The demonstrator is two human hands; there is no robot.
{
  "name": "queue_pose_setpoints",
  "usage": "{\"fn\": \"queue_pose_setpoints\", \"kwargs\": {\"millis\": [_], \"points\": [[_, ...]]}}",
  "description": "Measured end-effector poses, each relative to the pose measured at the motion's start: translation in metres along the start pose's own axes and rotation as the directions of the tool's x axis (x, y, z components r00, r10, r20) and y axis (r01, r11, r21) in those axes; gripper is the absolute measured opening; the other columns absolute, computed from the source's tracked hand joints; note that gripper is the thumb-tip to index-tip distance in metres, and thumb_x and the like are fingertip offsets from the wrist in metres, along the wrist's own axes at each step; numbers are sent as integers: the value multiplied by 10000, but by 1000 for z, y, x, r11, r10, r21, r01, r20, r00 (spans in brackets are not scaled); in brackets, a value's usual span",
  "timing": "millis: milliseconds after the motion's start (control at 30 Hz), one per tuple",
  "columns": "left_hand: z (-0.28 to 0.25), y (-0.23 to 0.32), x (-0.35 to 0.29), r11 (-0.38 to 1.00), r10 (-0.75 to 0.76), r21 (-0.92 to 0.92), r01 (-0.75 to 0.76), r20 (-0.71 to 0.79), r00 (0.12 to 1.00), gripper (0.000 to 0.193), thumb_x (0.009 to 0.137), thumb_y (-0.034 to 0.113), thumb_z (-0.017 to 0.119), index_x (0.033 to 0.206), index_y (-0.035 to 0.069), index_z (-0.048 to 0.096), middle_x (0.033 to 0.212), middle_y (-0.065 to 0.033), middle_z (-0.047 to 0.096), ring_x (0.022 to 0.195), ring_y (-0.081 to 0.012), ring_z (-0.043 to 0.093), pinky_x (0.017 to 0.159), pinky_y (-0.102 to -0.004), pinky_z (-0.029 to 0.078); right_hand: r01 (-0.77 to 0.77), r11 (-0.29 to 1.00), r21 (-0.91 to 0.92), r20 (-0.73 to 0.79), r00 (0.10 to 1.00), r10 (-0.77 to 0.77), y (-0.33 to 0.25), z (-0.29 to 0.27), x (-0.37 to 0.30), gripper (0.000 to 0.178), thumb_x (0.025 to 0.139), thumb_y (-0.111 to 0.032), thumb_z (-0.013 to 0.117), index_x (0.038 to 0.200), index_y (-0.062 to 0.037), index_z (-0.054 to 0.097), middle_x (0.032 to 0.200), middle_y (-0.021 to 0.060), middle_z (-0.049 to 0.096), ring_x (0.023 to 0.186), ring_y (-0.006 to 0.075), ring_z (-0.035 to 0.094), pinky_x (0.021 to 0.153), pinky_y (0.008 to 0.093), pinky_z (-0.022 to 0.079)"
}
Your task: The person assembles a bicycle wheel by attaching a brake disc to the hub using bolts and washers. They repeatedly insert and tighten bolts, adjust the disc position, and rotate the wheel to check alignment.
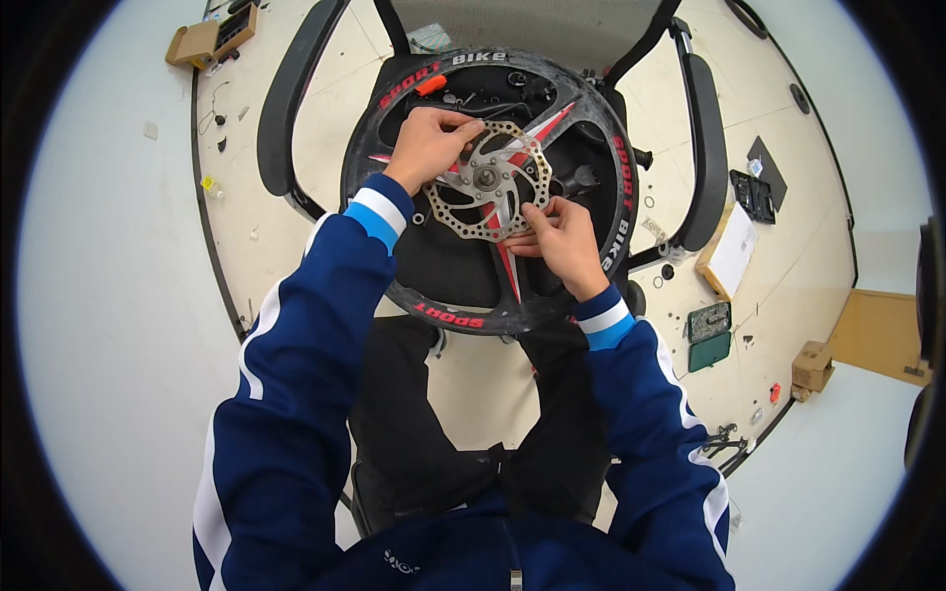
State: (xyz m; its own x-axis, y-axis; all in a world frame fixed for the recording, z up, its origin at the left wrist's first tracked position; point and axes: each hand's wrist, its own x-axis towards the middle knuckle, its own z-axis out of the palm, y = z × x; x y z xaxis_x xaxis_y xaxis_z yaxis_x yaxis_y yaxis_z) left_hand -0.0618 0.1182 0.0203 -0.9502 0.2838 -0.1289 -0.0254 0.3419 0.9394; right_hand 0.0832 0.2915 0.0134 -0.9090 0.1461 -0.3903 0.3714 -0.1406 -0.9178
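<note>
A silver brake disc (pixel 471 227) with a drilled rim lies over the hub at the middle of a black bicycle wheel (pixel 394 278). The wheel rests flat on the seat of an office chair in front of me; its spokes have red and white streaks. My left hand (pixel 430 146) pinches the disc's upper left rim between thumb and fingers. At the lower right rim, my right hand (pixel 570 244) grips the disc, thumb on top and fingers partly hidden beneath. The hub axle (pixel 487 177) pokes up through the disc's centre.
An orange piece (pixel 431 85) and small loose parts lie near the wheel's far side. Chair armrests (pixel 287 118) (pixel 702 153) rise on both sides. On the floor at right are a black tool case (pixel 753 197), a white-topped box (pixel 729 251) and a green case (pixel 709 351). An open carton (pixel 194 43) stands far left.
</note>
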Motion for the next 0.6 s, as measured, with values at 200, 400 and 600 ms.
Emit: {"fn": "queue_pose_setpoints", "kwargs": {"millis": [200, 400, 600], "points": [[5, -6, 2, 976, 138, 172, -133, -15, 990, 233, 864, 198, 735, 1005, 15, 767, 868, -126, 749, 753, -203, 701, 710, -321, 543, -29, 989, -143, 13, 999, 31, 6, -17, 3, 323, 975, -195, 647, 896, 112, 583, 757, 226, 699, 661, 270, 737, 554, 334, 615], [-13, 25, -52, 765, 554, 395, -508, -1, 833, 138, 843, 62, 719, 960, -3, 753, 917, -107, 714, 789, -233, 690, 702, -297, 536, 404, 809, -427, 2, 895, -446, -48, -47, 15, 223, 910, -109, 700, 1072, 44, 686, 808, 117, 729, 696, 160, 716, 616, 268, 562], [-13, 21, -61, 709, 612, 403, -579, 57, 789, 159, 828, 18, 704, 980, -1, 744, 849, -111, 678, 728, -245, 661, 639, -318, 510, 684, 449, -575, 421, 718, -554, -73, -31, 42, 171, 857, -47, 702, 998, 45, 727, 797, 160, 723, 707, 226, 718, 653, 294, 557]]}}
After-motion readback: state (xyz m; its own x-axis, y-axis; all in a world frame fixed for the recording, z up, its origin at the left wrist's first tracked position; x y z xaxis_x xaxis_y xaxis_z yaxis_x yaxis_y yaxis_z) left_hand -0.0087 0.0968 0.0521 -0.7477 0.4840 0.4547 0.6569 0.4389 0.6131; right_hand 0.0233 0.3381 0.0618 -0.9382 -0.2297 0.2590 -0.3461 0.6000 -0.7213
